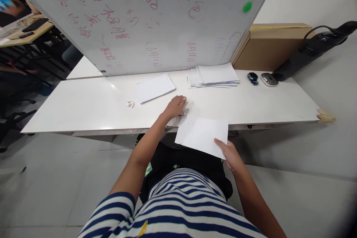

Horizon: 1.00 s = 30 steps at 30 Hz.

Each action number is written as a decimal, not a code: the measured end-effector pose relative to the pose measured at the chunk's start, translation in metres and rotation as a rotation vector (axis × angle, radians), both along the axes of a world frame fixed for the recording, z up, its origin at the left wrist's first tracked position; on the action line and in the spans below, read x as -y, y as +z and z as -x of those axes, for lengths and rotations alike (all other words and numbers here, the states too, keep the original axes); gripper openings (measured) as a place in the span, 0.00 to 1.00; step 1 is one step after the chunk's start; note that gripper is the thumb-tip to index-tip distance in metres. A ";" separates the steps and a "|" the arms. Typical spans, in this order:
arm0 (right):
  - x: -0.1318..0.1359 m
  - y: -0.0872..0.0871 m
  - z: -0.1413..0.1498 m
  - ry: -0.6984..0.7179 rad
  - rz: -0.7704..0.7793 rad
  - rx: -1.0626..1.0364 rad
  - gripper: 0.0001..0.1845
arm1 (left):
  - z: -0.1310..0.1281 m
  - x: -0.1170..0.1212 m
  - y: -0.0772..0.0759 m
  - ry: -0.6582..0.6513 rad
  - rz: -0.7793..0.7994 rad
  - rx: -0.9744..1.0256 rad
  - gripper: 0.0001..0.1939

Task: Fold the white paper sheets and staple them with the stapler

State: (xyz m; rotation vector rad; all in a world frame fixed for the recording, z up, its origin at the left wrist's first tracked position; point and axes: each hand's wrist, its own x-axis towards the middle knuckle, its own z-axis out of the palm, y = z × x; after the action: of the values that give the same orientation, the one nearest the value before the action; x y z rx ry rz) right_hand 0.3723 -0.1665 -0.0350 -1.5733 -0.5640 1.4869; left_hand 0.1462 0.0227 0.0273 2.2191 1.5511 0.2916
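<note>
A white sheet of paper (pixel 203 134) hangs over the front edge of the desk, tilted toward my body. My right hand (pixel 232 156) grips its lower right corner, thumb on top and fingers underneath. By the sheet's far left corner, my left hand (pixel 177 105) is low over the desk, fingers loosely extended and apart from the thumb, with nothing visible in it. Beyond that hand lies a small stack of white paper (pixel 156 88). A thicker, uneven pile of paper (pixel 216 74) sits against the whiteboard, to the right.
The white desk (pixel 92 100) carries a small white curled object (pixel 130 104), a dark watch (pixel 253 78) and a rounded silver-topped device (pixel 269 79). A whiteboard (pixel 167 18) with red writing stands behind. At right are a cardboard box (pixel 270 48) and a black bottle-shaped object (pixel 306 54).
</note>
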 end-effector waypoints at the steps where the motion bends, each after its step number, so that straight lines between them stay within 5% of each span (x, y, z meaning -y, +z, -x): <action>1: 0.001 -0.001 0.000 -0.002 0.001 0.004 0.19 | 0.005 0.004 0.005 0.008 -0.061 0.064 0.29; 5: 0.003 -0.006 -0.002 -0.018 0.008 0.001 0.21 | 0.032 0.028 0.004 0.122 -0.256 0.103 0.29; 11: -0.001 -0.023 -0.005 -0.161 0.002 0.027 0.22 | 0.058 0.053 -0.043 0.120 -0.235 -0.031 0.27; 14: -0.008 -0.028 -0.007 -0.241 -0.065 0.205 0.24 | 0.060 0.054 -0.055 0.125 -0.271 0.018 0.22; 17: -0.022 -0.016 -0.015 -0.312 -0.156 0.366 0.24 | 0.060 0.051 -0.055 0.147 -0.273 0.076 0.17; 22: -0.054 0.011 -0.037 -0.461 -0.315 0.220 0.26 | 0.062 0.048 -0.054 0.172 -0.269 0.129 0.15; 26: -0.062 0.003 -0.043 -0.344 -0.194 0.357 0.23 | 0.061 0.049 -0.054 0.176 -0.261 0.136 0.14; 30: -0.056 -0.008 -0.036 -0.284 -0.175 0.278 0.24 | 0.062 0.049 -0.054 0.173 -0.259 0.146 0.14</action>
State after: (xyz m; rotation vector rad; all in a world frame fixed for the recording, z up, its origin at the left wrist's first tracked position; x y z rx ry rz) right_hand 0.4083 -0.1105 -0.0426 -1.6538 -0.5824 0.9902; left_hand 0.0846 -0.0262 -0.0262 2.1940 1.7073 0.7276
